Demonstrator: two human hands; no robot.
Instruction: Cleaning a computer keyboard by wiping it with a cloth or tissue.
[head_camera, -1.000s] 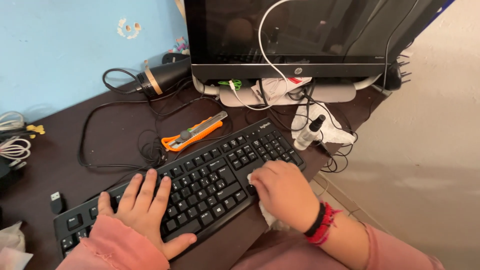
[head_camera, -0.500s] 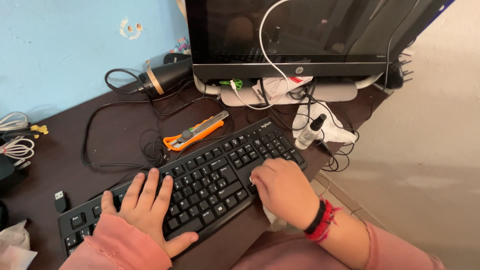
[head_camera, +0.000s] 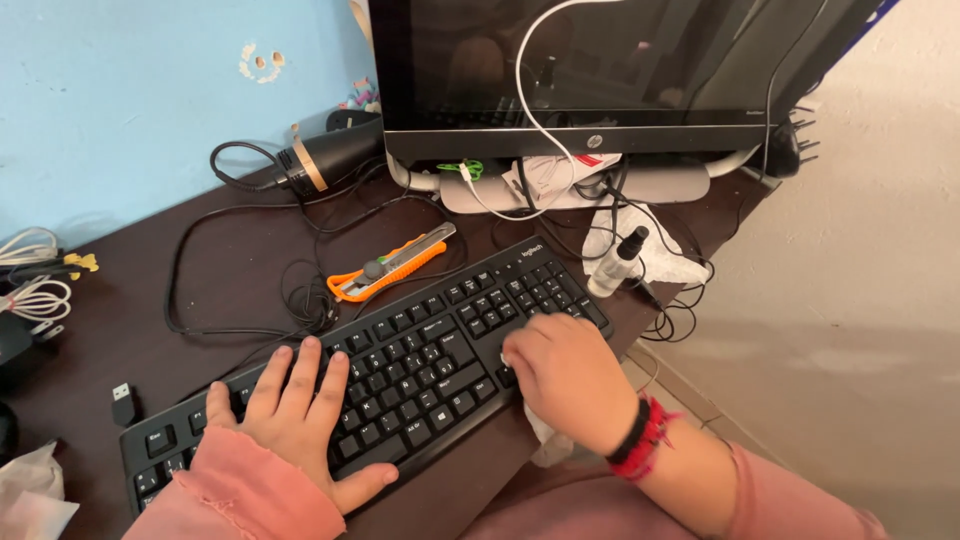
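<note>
A black keyboard (head_camera: 430, 350) lies at an angle on the dark brown desk (head_camera: 140, 300). My left hand (head_camera: 295, 420) rests flat on its left half, fingers spread over the keys. Over the right part of the keyboard, my right hand (head_camera: 565, 375) is closed on a white wipe (head_camera: 545, 435), pressing it against the keys near the number pad. Part of the wipe hangs below my palm at the desk's front edge. A red and black bracelet sits on my right wrist.
A dark monitor (head_camera: 590, 70) stands behind the keyboard, cables tangled at its base. An orange utility knife (head_camera: 390, 265), a small spray bottle (head_camera: 615, 265) on crumpled tissue, a black hair dryer (head_camera: 325, 155), a USB stick (head_camera: 123, 400) and white cables (head_camera: 30, 290) lie about.
My right hand has shifted slightly with the wipe over the keyboard's right keys. My left hand stays pressed on the left half.
</note>
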